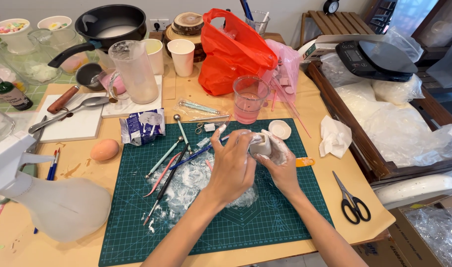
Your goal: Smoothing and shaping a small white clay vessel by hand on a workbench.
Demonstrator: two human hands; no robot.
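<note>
Right now your left hand curls over a small white lump of clay, its fingers bent around the near side, while your right hand cups the same lump from below and the far side, fingers closed against it and dusted white. Both hands hold the lump just above the green cutting mat, which lies on the bench. Under your left wrist the mat is smeared with white powder. Just left of that lie several thin modelling tools, some tipped with small balls. Beyond your hands stands a small white dish and, behind it, a clear cup of pink liquid. A crumpled tissue sits to the right of the mat, and black scissors lie nearer you. An egg rests off the mat's left edge.
</note>
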